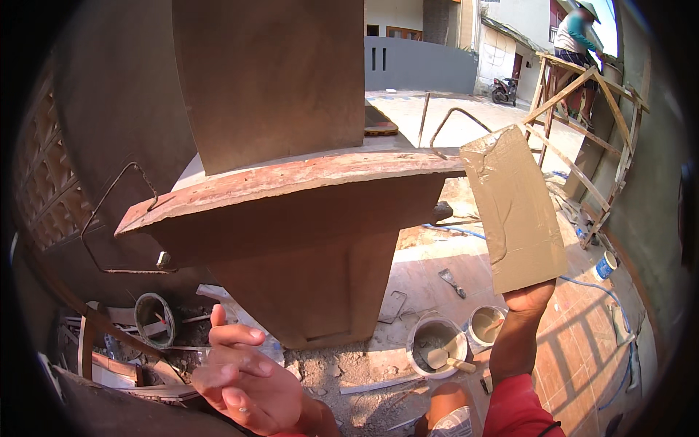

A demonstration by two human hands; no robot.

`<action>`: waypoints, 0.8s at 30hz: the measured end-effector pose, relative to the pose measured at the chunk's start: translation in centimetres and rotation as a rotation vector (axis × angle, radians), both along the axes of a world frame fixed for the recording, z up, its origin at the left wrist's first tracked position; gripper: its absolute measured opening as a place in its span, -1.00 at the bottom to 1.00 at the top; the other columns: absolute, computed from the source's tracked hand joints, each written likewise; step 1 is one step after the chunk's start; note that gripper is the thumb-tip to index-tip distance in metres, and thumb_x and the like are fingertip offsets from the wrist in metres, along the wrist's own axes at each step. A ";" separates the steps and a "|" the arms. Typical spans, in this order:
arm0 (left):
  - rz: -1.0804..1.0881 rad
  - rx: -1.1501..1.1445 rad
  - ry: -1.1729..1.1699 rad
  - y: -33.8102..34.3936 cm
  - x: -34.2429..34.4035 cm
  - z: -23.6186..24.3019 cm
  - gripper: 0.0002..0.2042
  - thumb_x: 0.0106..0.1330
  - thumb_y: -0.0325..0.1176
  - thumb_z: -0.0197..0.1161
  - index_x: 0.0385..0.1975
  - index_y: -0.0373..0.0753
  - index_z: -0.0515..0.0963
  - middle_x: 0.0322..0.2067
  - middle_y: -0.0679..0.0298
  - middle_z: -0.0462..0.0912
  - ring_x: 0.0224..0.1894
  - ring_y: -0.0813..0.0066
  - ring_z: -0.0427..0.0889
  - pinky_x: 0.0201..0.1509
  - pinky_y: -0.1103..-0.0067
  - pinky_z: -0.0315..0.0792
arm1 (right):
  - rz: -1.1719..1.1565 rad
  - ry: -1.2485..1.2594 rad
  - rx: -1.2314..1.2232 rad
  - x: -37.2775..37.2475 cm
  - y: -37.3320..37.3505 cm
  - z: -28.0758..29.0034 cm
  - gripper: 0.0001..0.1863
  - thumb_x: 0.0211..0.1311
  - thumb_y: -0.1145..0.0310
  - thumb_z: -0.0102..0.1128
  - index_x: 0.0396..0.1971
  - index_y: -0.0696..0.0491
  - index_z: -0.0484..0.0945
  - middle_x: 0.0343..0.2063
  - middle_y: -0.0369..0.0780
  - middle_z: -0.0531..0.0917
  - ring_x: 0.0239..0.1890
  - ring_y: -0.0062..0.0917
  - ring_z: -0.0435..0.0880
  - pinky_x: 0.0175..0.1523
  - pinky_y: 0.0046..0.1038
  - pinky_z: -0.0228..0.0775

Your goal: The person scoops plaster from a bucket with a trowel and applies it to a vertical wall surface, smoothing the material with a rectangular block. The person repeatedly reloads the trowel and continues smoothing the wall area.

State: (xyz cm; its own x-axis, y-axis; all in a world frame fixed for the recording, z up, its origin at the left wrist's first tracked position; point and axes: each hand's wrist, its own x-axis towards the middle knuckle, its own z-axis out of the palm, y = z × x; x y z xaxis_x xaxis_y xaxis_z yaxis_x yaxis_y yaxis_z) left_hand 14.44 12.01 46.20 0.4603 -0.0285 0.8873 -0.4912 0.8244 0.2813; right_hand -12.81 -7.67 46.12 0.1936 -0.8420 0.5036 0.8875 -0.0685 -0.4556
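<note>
My right hand [534, 294] is closed at the lower end of a rectangular plastering float [515, 211], its broad face smeared with wet tan mortar. The float is raised at the right end of a wooden plank [306, 173]; whether they touch I cannot tell. The handle is hidden. Low on the left, my left hand [244, 379] is empty, its fingers apart and slightly bent. In front of me a plastered column [268, 80] rises behind the plank, with a dark brown surface [313, 255] below it. Bent steel rod clamps [91, 226] grip the plank's ends.
A bucket of mortar [437, 349] with a trowel in it stands by my knee, beside a smaller bucket [486, 325]. A scraper [452, 282] lies on the tiles. Another bucket [154, 320] and wood scraps are at left. Far right, a person [577, 36] is on wooden scaffolding [561, 98].
</note>
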 end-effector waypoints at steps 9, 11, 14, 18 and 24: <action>-0.094 1.081 0.161 0.2 -6.6 0.1 -0.85 0.23 -0.34 0.19 -0.30 -0.25 0.57 -0.52 0.22 0.63 -0.33 0.35 0.60 0.25 0.29 0.17 | 0.097 0.555 0.186 0.3 -2.4 12.3 -0.57 0.40 0.40 -0.08 0.22 0.16 0.21 -0.05 -0.15 0.58 -0.09 -0.56 0.60 -0.01 -0.52 0.47; -0.072 1.268 0.245 2.4 -8.2 -1.9 -0.85 0.20 -0.36 0.21 -0.30 -0.26 0.59 -0.49 0.19 0.65 -0.34 0.31 0.60 0.15 0.33 0.26 | 0.162 0.581 0.241 0.9 -3.1 12.2 -0.59 0.41 0.43 -0.12 0.22 0.16 0.22 -0.05 -0.14 0.58 -0.09 -0.57 0.61 -0.03 -0.53 0.48; -0.150 1.465 0.333 4.4 -9.9 -3.8 -0.83 0.18 -0.36 0.23 -0.29 -0.27 0.64 -0.49 0.17 0.65 -0.37 0.29 0.60 -0.06 0.38 0.34 | 0.189 0.620 0.291 0.0 -4.6 10.8 -0.58 0.41 0.40 -0.09 0.22 0.17 0.23 0.02 -0.13 0.54 -0.02 -0.51 0.59 0.03 -0.46 0.49; -0.127 1.576 0.242 6.4 -10.2 -2.1 -0.82 0.18 -0.35 0.24 -0.30 -0.28 0.64 -0.50 0.18 0.65 -0.40 0.29 0.59 -0.09 0.38 0.35 | 0.238 0.596 0.337 0.1 -4.6 11.2 -0.55 0.39 0.37 -0.03 0.21 0.18 0.24 0.05 -0.13 0.52 0.02 -0.49 0.57 0.06 -0.45 0.49; -0.063 1.643 0.274 7.1 -8.9 -1.0 -0.81 0.19 -0.34 0.25 -0.27 -0.29 0.62 -0.51 0.12 0.65 -0.45 0.25 0.61 -0.24 0.40 0.43 | 0.256 0.597 0.342 2.3 -4.2 10.3 -0.57 0.37 0.36 0.00 0.18 0.18 0.28 0.03 -0.14 0.53 -0.02 -0.50 0.59 0.02 -0.48 0.51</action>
State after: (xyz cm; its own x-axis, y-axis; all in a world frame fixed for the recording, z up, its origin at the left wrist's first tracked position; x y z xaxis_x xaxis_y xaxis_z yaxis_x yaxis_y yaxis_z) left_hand 5.55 19.07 45.24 0.5485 -0.8104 -0.2056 -0.2641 -0.4013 0.8770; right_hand -10.49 -11.83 56.41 0.5645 -0.8249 -0.0317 0.4507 0.3402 -0.8253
